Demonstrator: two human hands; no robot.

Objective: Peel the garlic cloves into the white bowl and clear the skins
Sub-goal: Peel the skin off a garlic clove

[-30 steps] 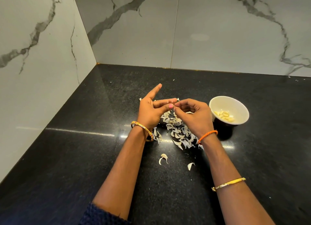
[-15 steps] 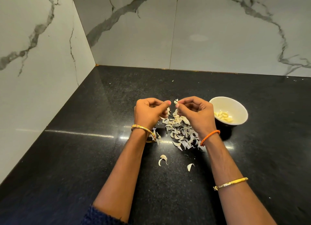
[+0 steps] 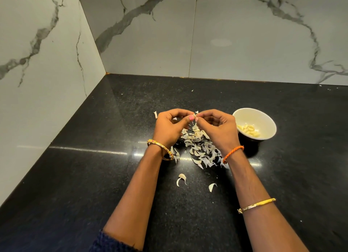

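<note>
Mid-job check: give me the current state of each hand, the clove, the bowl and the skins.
left hand: fingers curled, pinching the garlic clove
right hand: fingers curled, pinching the same clove
garlic clove: held above the counter between both hands' fingertips
white bowl: upright, holding peeled cloves
skins: piled loose on counter

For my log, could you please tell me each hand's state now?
Left hand: pinching the garlic clove.
Right hand: pinching the same clove.
</note>
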